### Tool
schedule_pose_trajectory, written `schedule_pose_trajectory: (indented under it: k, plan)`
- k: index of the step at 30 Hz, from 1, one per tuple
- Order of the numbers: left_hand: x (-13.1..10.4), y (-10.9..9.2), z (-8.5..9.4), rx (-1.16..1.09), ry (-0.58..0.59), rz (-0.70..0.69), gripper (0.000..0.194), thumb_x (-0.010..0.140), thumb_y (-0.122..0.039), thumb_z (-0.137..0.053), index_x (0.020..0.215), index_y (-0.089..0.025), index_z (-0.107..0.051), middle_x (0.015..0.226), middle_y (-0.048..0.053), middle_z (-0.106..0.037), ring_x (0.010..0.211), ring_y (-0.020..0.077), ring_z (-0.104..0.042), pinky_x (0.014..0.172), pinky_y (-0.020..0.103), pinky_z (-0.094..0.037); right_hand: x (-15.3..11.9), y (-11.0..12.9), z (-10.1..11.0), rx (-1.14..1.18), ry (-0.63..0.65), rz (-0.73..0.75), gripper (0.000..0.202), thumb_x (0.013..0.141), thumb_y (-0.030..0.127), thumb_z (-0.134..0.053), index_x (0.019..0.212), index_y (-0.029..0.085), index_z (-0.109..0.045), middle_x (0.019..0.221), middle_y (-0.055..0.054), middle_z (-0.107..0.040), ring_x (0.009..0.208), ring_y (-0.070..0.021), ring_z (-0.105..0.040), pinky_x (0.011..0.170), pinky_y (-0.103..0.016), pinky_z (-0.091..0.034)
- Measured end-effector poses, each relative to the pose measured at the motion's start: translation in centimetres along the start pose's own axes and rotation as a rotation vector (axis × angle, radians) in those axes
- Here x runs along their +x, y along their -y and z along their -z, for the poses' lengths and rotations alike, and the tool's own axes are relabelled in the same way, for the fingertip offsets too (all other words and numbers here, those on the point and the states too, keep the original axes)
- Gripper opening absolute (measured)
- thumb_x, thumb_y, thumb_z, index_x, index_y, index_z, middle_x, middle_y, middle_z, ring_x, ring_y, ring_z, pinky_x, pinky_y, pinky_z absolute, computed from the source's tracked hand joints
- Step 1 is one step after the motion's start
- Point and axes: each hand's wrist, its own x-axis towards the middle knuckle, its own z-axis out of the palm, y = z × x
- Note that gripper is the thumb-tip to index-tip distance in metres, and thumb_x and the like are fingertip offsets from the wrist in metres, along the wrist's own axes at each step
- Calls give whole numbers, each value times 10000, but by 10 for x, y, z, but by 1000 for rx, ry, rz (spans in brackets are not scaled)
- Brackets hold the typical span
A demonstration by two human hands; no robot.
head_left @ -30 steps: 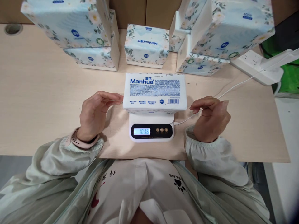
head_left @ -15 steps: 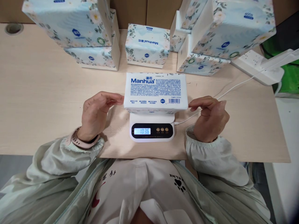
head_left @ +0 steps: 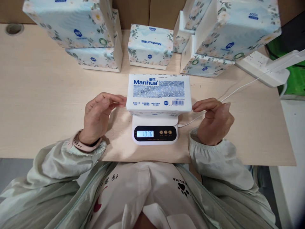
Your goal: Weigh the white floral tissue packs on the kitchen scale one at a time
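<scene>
A white tissue pack (head_left: 158, 93) with blue Manhua print rests on a white digital scale (head_left: 155, 135), whose lit display reads 103.6. At the pack's left end is my left hand (head_left: 98, 116), its fingertips at or very near the side, fingers stretched and nothing held. My right hand (head_left: 213, 117) is at the opposite end, index finger pointing to the pack's lower right corner and the other fingers loosely bent, also holding nothing. Whether the fingertips touch the pack is hard to tell.
Floral tissue packs stand stacked at the back left (head_left: 92, 60) and back right (head_left: 205, 65), with a single pack (head_left: 150, 47) between them. A white cable (head_left: 240, 86) runs from the scale towards a power strip (head_left: 258, 65). Cardboard (head_left: 133, 14) stands behind.
</scene>
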Motion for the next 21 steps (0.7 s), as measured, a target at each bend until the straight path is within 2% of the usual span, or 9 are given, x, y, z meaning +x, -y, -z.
schedule_pose_trajectory:
  k: [7,11,13,16,19,21]
  plan:
    - [-3,-2,-2,-3,-32,45,211,969,-408,-720,879,-218,-739,1049,86,-836,1062,294,-767,1016,493,-590,0,1,-1,30,-9,4,647,1132,589,-390,638,283,-674,670,-40,-664,745,-246,-703,763,-449,-524]
    - [-3,1,-1,1,-37,-14,213,971,-360,-681,879,-216,-810,1052,86,-846,1053,277,-772,994,451,-593,0,-2,2,56,-5,-19,616,1115,596,-443,705,264,-760,695,-28,-713,707,-212,-666,718,-410,-491]
    - [-4,3,-1,16,-20,-37,280,1004,-356,-630,973,-224,-875,1118,85,-854,1120,281,-782,1053,454,-593,0,-5,5,31,61,-33,568,1107,602,-461,825,270,-826,799,-30,-789,749,-208,-696,745,-409,-525]
    - [-8,5,-2,37,56,-20,332,1029,-397,-627,1179,-260,-890,1283,68,-831,1300,314,-750,1196,502,-561,-2,-10,9,-21,239,-37,483,1088,614,-501,1090,291,-860,1048,-41,-865,960,-241,-780,893,-445,-607]
    - [-7,1,-10,49,126,-10,387,1023,-465,-675,1306,-267,-850,1380,60,-794,1424,350,-681,1264,562,-530,-1,-9,9,-59,359,-22,485,1085,625,-499,1329,325,-792,1265,-38,-845,1144,-264,-775,1028,-491,-609]
    - [5,-6,-16,69,146,-81,394,1030,-481,-683,1336,-285,-833,1427,29,-770,1455,345,-659,1266,570,-538,7,-3,4,-68,383,12,502,1076,648,-503,1427,368,-728,1361,-21,-813,1197,-264,-753,1076,-500,-595]
